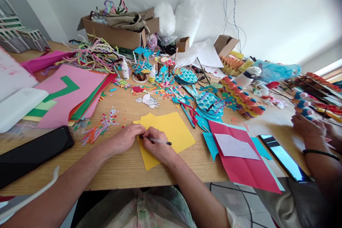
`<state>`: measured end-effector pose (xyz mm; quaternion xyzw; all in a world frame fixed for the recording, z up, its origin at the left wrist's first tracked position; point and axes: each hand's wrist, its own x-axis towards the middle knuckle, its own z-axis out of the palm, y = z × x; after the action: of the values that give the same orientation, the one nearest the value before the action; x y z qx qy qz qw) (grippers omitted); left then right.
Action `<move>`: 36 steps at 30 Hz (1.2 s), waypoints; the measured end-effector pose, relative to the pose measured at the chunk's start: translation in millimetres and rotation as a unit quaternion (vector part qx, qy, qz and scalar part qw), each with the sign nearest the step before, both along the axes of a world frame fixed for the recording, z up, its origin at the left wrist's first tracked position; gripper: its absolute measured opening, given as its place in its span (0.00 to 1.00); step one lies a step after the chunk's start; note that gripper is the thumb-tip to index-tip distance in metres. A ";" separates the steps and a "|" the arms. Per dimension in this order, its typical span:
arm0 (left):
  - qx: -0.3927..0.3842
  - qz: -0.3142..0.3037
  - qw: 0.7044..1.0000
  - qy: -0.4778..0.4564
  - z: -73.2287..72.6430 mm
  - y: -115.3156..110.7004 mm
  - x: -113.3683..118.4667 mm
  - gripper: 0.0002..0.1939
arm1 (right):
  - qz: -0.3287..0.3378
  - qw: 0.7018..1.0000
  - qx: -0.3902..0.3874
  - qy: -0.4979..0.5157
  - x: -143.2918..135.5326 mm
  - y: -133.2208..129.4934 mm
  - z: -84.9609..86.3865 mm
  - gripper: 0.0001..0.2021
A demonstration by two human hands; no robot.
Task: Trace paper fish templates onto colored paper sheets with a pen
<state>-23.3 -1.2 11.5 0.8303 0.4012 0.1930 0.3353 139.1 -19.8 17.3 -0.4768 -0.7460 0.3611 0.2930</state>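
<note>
A yellow sheet of paper [176,130] lies on the table right in front of me, with a faint drawn outline near its upper left. My right hand [157,146] is closed around a clear pen with a dark cap end [161,141], its tip low over the paper's left part. At the sheet's left edge, my left hand [130,136] presses the paper down with fingers curled close to the pen tip. Just beyond the sheet lie white paper fish cut-outs [148,100]. Paper scraps [107,123] are scattered to the left of my hands.
Coloured sheets [72,85] and a black phone [37,153] lie left. To the right are red paper [245,164], another phone [284,156] and a co-worker's hands [310,128]. Blue paper fish [210,103], glue bottles [125,69] and a cardboard box [114,35] stand farther back.
</note>
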 end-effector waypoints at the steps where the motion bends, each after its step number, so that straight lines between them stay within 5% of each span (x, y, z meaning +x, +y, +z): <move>1: 0.000 0.003 1.000 -0.001 -0.1 -0.3 -0.1 0.17 | 0.000 1.000 -0.001 -0.001 0.1 -0.1 -0.1 0.04; 36: 0.011 0.002 1.000 -0.007 -5.7 0.2 -2.1 0.19 | 0.002 1.000 0.004 -0.008 0.0 -2.2 -1.4 0.04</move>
<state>-25.4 -1.0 5.7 0.8317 0.3983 0.2042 0.3286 139.1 -22.0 15.9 -0.4771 -0.7507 0.3549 0.2879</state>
